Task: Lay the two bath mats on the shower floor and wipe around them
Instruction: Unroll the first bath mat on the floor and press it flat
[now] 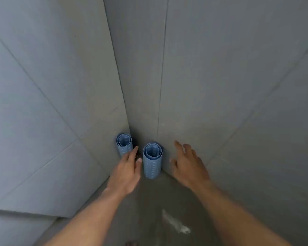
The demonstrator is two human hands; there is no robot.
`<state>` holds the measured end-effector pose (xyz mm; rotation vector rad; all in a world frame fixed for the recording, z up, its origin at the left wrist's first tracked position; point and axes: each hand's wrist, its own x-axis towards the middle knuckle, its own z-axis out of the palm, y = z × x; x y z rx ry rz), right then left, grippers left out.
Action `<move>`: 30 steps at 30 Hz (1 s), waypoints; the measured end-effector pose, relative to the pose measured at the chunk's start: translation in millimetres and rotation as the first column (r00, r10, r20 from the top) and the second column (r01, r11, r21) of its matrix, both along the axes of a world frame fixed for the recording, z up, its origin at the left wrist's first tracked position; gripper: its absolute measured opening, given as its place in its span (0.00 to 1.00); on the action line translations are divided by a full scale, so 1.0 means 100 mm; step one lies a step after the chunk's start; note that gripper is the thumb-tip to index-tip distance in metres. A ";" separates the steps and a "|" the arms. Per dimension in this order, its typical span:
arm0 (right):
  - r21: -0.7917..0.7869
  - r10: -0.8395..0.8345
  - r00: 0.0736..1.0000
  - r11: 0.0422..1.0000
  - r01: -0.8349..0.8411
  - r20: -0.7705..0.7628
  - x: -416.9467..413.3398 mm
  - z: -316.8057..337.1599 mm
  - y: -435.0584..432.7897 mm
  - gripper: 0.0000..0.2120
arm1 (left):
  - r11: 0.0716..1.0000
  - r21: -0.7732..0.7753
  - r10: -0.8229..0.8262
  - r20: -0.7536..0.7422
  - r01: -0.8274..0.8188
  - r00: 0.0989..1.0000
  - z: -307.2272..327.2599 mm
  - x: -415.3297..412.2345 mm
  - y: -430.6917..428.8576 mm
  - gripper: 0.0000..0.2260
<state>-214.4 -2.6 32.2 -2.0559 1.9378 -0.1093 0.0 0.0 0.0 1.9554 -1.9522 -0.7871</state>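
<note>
Two blue bath mats stand rolled up on end in the corner of the shower. The left roll (124, 144) leans in the corner against the left wall; the right roll (152, 161) stands against the right wall. My left hand (127, 172) is between them with fingers apart, its fingertips close to both rolls and partly covering the base of the left one. My right hand (188, 164) hovers to the right of the right roll, fingers spread, holding nothing.
Grey tiled walls (52, 103) meet in the corner and close in on both sides. The grey shower floor (149, 201) runs toward me, with a pale wet streak (176, 222) near the bottom.
</note>
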 end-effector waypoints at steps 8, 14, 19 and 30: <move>0.133 -0.158 0.979 0.981 0.141 0.127 0.35 -1.85 -0.80 0.28 | 0.997 0.023 -0.076 -0.121 0.079 0.990 -1.47 0.03 -0.88 0.19; 0.195 -0.320 0.921 0.940 0.279 0.222 0.49 -2.69 -1.21 0.26 | 0.987 0.104 -0.105 -0.127 0.119 0.986 -2.30 0.05 -1.44 0.25; 0.376 -0.652 0.681 0.754 0.538 0.334 0.62 -3.01 -1.46 0.29 | 0.958 0.288 0.070 -0.243 0.003 0.967 -2.62 -0.07 -1.82 0.27; 0.592 -0.818 0.429 0.574 0.565 0.384 0.66 -3.25 -1.70 0.18 | 0.856 0.514 0.260 -0.339 -0.053 0.904 -2.94 -0.13 -2.15 0.14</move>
